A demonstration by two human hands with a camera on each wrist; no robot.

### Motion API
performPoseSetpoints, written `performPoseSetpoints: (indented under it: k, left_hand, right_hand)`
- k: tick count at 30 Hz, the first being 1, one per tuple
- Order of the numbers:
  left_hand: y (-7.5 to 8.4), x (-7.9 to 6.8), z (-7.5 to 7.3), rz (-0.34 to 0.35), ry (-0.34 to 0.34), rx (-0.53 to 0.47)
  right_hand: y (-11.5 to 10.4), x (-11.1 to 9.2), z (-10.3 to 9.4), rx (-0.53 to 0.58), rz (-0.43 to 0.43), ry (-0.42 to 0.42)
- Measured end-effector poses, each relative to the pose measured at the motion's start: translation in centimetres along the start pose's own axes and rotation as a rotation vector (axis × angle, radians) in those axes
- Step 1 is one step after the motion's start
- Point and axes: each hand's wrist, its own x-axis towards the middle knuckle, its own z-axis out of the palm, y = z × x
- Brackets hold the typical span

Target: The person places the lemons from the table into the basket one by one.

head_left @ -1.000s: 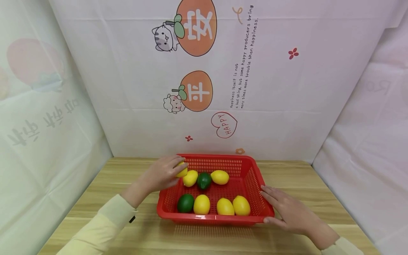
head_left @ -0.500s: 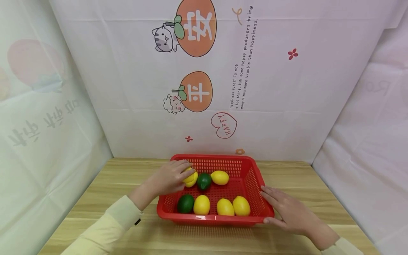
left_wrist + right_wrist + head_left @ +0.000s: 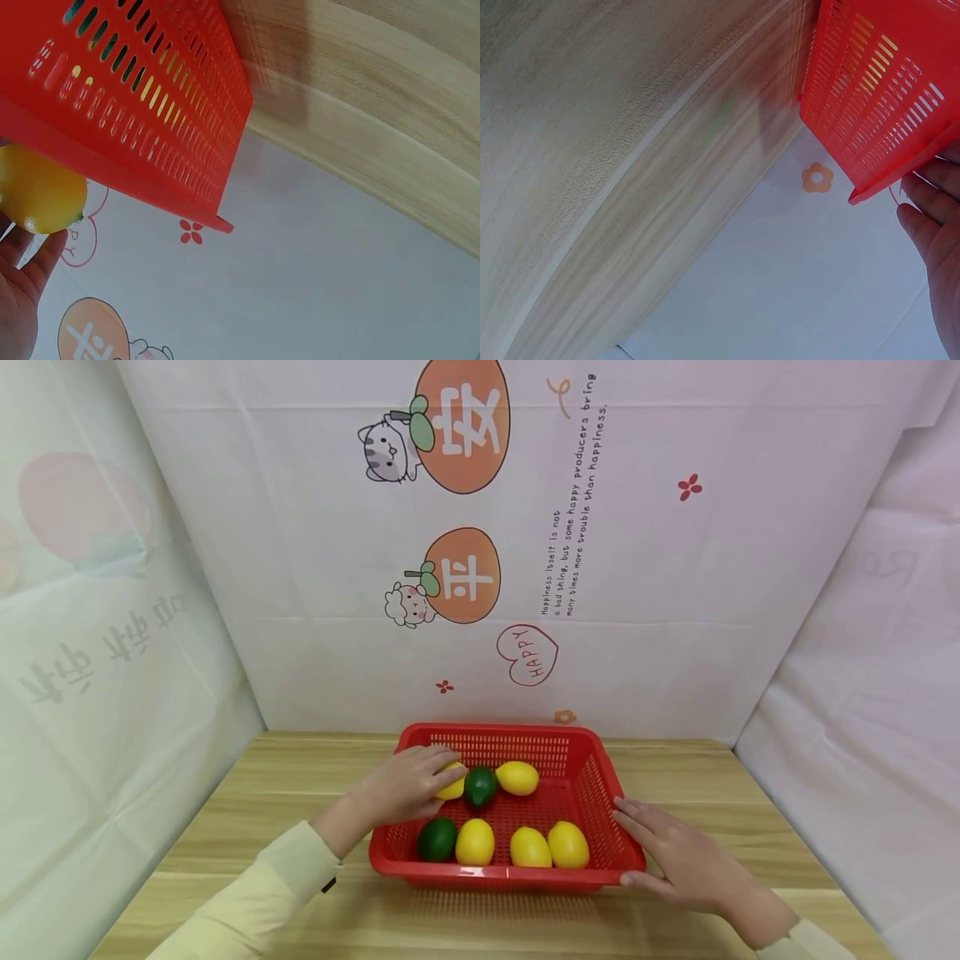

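Observation:
My left hand [image 3: 405, 783] reaches over the left side of the red plastic basket [image 3: 510, 875], its fingers around a yellow lemon [image 3: 43, 191]. In the left wrist view this lemon shows above the basket's rim, with fingertips against it. Inside the basket, a dark green lemon-shaped fruit [image 3: 480, 787] and another lemon [image 3: 517, 777] lie in the back row, just right of that hand. The front row has a second green fruit [image 3: 437, 840] and three lemons [image 3: 475, 842]. My right hand [image 3: 678, 856] rests on the basket's right rim, fingers extended.
The basket stands on a light wooden table [image 3: 300, 777] near its back edge. White printed cloth [image 3: 637, 610] hangs behind the table and along both sides. Slotted basket walls rise around the fruit.
My left hand has moved right and slightly down with the lemon, from the basket's back left rim to inside it, covering the leftmost back lemon. The right hand stays on the rim.

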Motion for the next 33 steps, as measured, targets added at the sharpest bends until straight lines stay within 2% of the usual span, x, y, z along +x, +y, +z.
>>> performPoseSetpoints:
  k: [11, 21, 33]
  left_hand:
    - [0.31, 0.20, 0.17, 0.026, -0.014, 0.007]
    - [0.48, 0.27, 0.34, 0.013, -0.074, -0.006]
    - [0.68, 0.32, 0.68, 0.016, -0.093, -0.025]
  right_hand:
    - [0.14, -0.03, 0.09, 0.004, 0.004, -0.003]
    - [0.14, -0.01, 0.12, 0.001, 0.014, -0.010]
    - [0.03, -0.07, 0.04, -0.004, 0.017, -0.017]
